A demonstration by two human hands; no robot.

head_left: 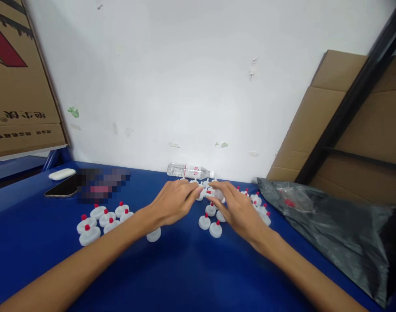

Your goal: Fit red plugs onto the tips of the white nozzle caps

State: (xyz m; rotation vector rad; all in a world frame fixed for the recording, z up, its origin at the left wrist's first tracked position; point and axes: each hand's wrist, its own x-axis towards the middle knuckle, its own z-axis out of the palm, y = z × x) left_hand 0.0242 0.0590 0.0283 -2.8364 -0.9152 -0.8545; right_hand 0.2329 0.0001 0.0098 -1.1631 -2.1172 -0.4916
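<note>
In front of me, my right hand (232, 201) grips a translucent white nozzle cap (218, 194), tilted so its red tip points left. My left hand (178, 199) is close by on the left, its thumb and fingers pinched together just short of that red tip. What sits between those fingertips, if anything, is too small to make out. Behind both hands stand several white nozzle caps without red tips (194, 183), partly hidden. Below the right hand, several red-tipped caps (215, 229) stand upright on the blue table. One more white cap (154, 235) shows under my left wrist.
Another group of red-tipped caps (89, 235) stands at left, partly behind my forearm. A clear plastic bottle (188, 170) lies by the wall. A phone (63, 187) and a white case (62, 174) lie far left. A grey plastic bag (331, 234) covers the right side beside cardboard (315, 117).
</note>
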